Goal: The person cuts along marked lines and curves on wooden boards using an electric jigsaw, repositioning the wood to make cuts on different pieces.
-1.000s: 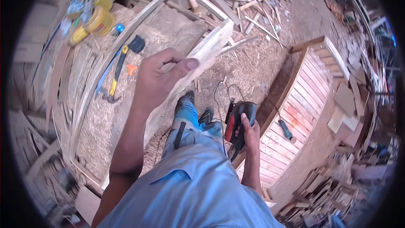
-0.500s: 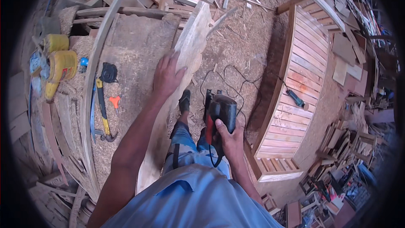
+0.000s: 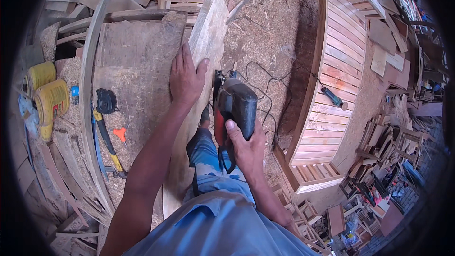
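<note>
Wooden board (image 3: 208,33): positioned lengthwise in front of the person. Left hand (image 3: 186,78): laid palm-down on the board, fingers extended, not clenched. Right hand (image 3: 249,148): grasping the handle of the black-and-red power tool (image 3: 242,102). Tool front: at the board's right edge; contact cannot be determined. Hammer (image 3: 104,135) and tape measure (image 3: 106,100): left of the board.

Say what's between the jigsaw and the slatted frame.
In the head view, loops of black cord lie on the littered floor between the jigsaw and the slatted frame.
</note>
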A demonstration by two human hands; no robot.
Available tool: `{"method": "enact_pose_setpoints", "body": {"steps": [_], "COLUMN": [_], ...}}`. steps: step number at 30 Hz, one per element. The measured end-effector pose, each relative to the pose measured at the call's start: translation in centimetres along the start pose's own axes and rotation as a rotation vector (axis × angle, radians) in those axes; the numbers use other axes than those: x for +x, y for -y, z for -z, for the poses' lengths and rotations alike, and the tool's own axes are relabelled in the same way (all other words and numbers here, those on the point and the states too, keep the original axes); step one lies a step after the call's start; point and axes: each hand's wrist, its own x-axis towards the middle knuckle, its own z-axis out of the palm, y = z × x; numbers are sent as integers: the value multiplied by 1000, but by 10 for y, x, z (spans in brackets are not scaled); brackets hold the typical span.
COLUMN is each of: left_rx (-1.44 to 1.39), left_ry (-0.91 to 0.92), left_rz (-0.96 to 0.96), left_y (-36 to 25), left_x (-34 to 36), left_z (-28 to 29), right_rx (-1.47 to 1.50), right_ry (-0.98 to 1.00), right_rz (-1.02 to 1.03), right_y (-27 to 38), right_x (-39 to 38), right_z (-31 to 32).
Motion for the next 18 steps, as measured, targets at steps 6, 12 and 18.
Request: {"method": "enact_pose_setpoints", "body": {"steps": [6,12,18], "left_rx": [0,12,25], "left_ry": [100,134,162], "left_rz": [-62,-122,-87], "left_y": [6,4,1], "left_x": [2,0,2], "left_z": [10,19,19], "right_rx": [-7,122,71], "right_ry": [32,84,122], "right_rz": [-59,-232,-284], "right_y": [12,35,30], "right_x": [12,25,24], "right_z": [-7,-2,2]}}
